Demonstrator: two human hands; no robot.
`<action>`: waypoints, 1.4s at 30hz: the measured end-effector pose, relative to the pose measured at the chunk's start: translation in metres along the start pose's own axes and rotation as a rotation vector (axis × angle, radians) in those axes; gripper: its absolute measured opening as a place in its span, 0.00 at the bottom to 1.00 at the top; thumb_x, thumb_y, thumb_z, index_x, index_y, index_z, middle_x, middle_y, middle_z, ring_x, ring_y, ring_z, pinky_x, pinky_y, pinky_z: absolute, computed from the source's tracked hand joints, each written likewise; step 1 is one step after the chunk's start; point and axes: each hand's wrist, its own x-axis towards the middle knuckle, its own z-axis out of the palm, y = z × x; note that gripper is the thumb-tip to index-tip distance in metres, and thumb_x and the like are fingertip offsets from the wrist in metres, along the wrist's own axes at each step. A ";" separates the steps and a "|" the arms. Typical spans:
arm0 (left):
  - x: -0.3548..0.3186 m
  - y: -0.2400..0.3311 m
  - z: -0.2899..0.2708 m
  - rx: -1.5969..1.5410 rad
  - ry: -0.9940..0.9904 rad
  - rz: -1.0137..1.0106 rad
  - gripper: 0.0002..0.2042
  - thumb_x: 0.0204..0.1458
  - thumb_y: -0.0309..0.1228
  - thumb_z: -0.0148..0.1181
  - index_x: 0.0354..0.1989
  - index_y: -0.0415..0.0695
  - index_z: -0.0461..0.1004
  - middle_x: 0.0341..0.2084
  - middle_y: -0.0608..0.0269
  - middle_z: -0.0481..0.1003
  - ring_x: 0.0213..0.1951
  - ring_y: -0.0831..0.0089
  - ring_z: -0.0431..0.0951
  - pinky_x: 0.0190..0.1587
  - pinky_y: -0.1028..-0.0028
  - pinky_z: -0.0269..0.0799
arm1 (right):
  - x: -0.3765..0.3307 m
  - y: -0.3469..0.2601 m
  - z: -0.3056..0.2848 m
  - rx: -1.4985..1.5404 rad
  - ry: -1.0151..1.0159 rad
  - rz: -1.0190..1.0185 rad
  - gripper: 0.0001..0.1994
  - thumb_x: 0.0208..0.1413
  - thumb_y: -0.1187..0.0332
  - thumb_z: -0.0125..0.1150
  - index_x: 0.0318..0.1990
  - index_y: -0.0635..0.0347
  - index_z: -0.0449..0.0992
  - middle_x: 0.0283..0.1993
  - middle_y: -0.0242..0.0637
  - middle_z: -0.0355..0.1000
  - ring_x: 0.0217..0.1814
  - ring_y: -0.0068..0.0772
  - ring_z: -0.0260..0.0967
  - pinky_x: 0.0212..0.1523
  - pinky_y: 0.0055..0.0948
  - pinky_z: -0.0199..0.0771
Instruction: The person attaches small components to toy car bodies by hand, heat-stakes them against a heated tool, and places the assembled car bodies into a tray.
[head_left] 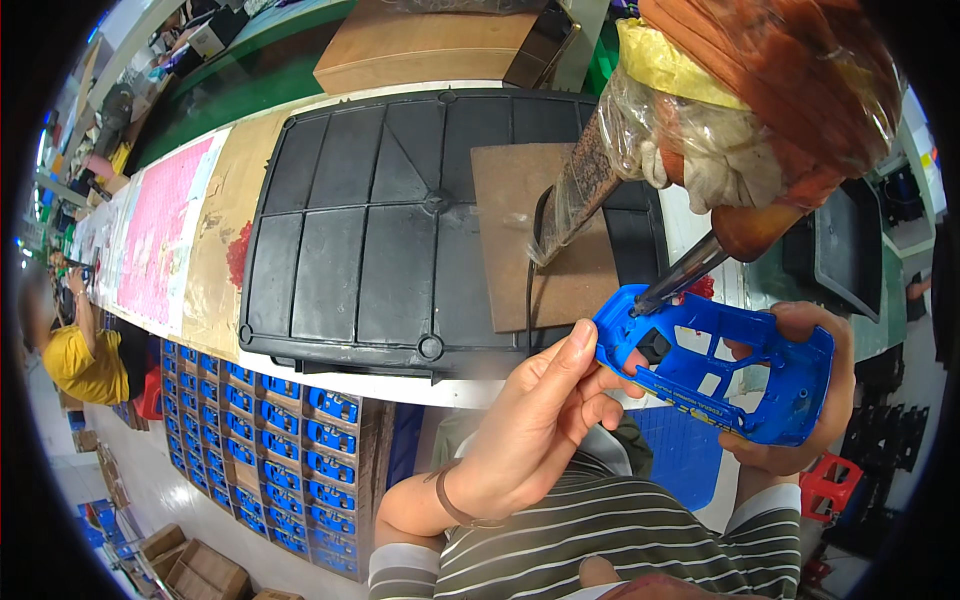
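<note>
A blue plastic toy car body shell [735, 385] is held tilted, its hollow inside facing up. My left hand [545, 415] pinches its left end, thumb on the rim and fingers curled below. My right hand [828, 385] wraps round the right end, with fingers over the far and near edges. The dark metal tip of what looks like a soldering iron [690, 270] reaches down to the shell's left corner, seemingly touching inside it. Its brown handle [755, 232] runs up into a bundle of orange cloth, yellow tape and clear plastic [740, 100].
A slanted wrapped post [585, 190] stands on a brown board [505, 240] over a ribbed black plastic tray [340, 270]. Left of my legs is a divided rack of blue shells [265, 440]. A person in yellow [80, 365] works far left. A black bin [845, 245] stands right.
</note>
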 end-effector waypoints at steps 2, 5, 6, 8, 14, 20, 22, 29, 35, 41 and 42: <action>0.000 0.000 -0.002 -0.006 0.009 -0.005 0.18 0.58 0.44 0.39 0.40 0.42 0.66 0.33 0.60 0.71 0.26 0.77 0.67 0.32 0.79 0.64 | 0.000 0.002 -0.001 -0.010 -0.037 -0.034 0.44 0.16 0.53 0.78 0.45 0.66 0.63 0.39 0.38 0.65 0.41 0.29 0.69 0.42 0.25 0.73; -0.001 0.003 0.003 0.032 0.037 -0.016 0.18 0.58 0.44 0.39 0.39 0.41 0.67 0.32 0.61 0.71 0.26 0.77 0.66 0.32 0.78 0.63 | -0.003 0.003 -0.004 -0.079 -0.038 -0.066 0.45 0.14 0.51 0.78 0.44 0.65 0.63 0.38 0.38 0.66 0.40 0.29 0.69 0.42 0.26 0.73; -0.002 0.003 0.005 0.030 0.037 -0.019 0.18 0.58 0.44 0.39 0.39 0.41 0.67 0.32 0.61 0.71 0.26 0.77 0.66 0.32 0.78 0.63 | -0.005 0.003 -0.005 -0.102 -0.035 -0.071 0.45 0.14 0.50 0.78 0.43 0.65 0.63 0.38 0.38 0.66 0.40 0.29 0.69 0.42 0.27 0.73; -0.002 0.005 0.004 0.076 0.062 -0.019 0.18 0.58 0.45 0.40 0.38 0.41 0.67 0.32 0.61 0.71 0.26 0.77 0.67 0.32 0.78 0.64 | -0.006 0.006 0.004 -0.101 0.001 -0.126 0.45 0.13 0.49 0.78 0.42 0.65 0.63 0.36 0.38 0.67 0.38 0.29 0.70 0.41 0.27 0.74; -0.003 0.009 0.003 0.103 0.076 -0.021 0.19 0.57 0.46 0.41 0.39 0.41 0.67 0.32 0.61 0.71 0.26 0.76 0.68 0.32 0.77 0.64 | 0.005 0.012 0.018 0.044 0.181 -0.280 0.32 0.18 0.61 0.73 0.34 0.69 0.65 0.25 0.40 0.68 0.23 0.24 0.68 0.23 0.17 0.67; 0.002 0.015 0.004 0.090 0.085 -0.011 0.19 0.57 0.46 0.41 0.41 0.42 0.67 0.32 0.61 0.72 0.28 0.74 0.70 0.32 0.76 0.66 | 0.008 0.009 0.023 0.000 0.215 -0.285 0.33 0.19 0.61 0.74 0.35 0.69 0.65 0.26 0.40 0.68 0.24 0.26 0.68 0.24 0.19 0.69; 0.003 0.010 0.004 0.061 0.046 0.022 0.19 0.58 0.44 0.41 0.41 0.39 0.67 0.33 0.60 0.72 0.30 0.74 0.72 0.32 0.77 0.68 | 0.005 0.003 0.019 0.031 0.192 -0.176 0.33 0.18 0.61 0.76 0.36 0.66 0.66 0.29 0.39 0.69 0.26 0.27 0.69 0.27 0.21 0.70; 0.026 -0.016 0.005 -0.076 0.138 0.091 0.16 0.55 0.43 0.48 0.41 0.43 0.71 0.36 0.61 0.74 0.38 0.67 0.75 0.37 0.70 0.74 | 0.023 0.031 -0.007 -0.032 -0.140 -0.283 0.29 0.39 0.52 0.66 0.44 0.61 0.63 0.27 0.39 0.70 0.30 0.35 0.73 0.29 0.29 0.72; -0.001 -0.009 -0.006 -0.038 0.021 -0.056 0.14 0.54 0.41 0.50 0.34 0.42 0.73 0.31 0.57 0.76 0.37 0.63 0.76 0.35 0.72 0.73 | 0.001 0.015 -0.016 0.086 -0.163 -0.254 0.27 0.42 0.57 0.64 0.43 0.66 0.60 0.31 0.42 0.69 0.33 0.38 0.72 0.32 0.29 0.71; 0.000 -0.011 -0.012 -0.108 -0.036 0.045 0.19 0.56 0.44 0.44 0.47 0.44 0.68 0.44 0.55 0.71 0.47 0.61 0.71 0.44 0.66 0.71 | 0.003 0.017 -0.010 0.113 -0.202 -0.320 0.27 0.41 0.57 0.65 0.43 0.65 0.62 0.32 0.41 0.69 0.33 0.35 0.72 0.33 0.27 0.72; -0.004 -0.017 -0.022 -0.043 0.005 0.106 0.16 0.56 0.41 0.45 0.45 0.43 0.70 0.40 0.58 0.73 0.42 0.66 0.74 0.39 0.70 0.72 | 0.004 0.025 -0.004 0.103 -0.135 -0.403 0.28 0.40 0.57 0.66 0.45 0.64 0.63 0.32 0.41 0.70 0.33 0.34 0.72 0.33 0.26 0.72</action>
